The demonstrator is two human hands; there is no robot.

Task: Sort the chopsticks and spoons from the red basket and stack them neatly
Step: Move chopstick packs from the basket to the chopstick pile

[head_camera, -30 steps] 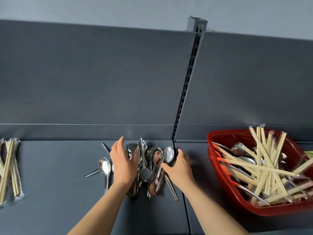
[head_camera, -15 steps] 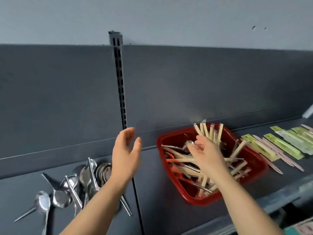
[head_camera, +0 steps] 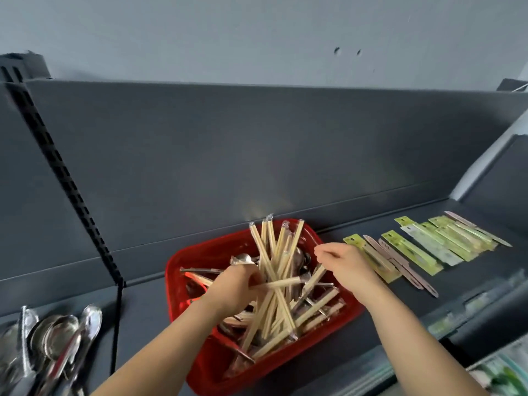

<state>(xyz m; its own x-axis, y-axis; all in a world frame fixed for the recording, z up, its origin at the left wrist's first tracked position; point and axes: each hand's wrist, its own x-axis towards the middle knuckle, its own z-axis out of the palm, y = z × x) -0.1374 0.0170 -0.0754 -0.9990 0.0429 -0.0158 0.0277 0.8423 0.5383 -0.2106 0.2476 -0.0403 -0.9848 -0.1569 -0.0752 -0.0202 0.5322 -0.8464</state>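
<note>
Your left hand point(head_camera: 238, 284) grips chopsticks point(head_camera: 271, 270) inside the red basket point(head_camera: 183, 270); your right hand point(head_camera: 341, 262) pinches one chopstick there.

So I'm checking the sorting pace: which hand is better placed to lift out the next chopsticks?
Left. The left hand already closes on a chopstick pair in the basket; the right hand hovers at the right rim, gripping nothing clearly.

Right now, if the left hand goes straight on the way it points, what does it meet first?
The left hand points right, into the red plastic basket. It would first meet the crossed bundle of pale wooden chopsticks, probably; depth is unclear.
</note>
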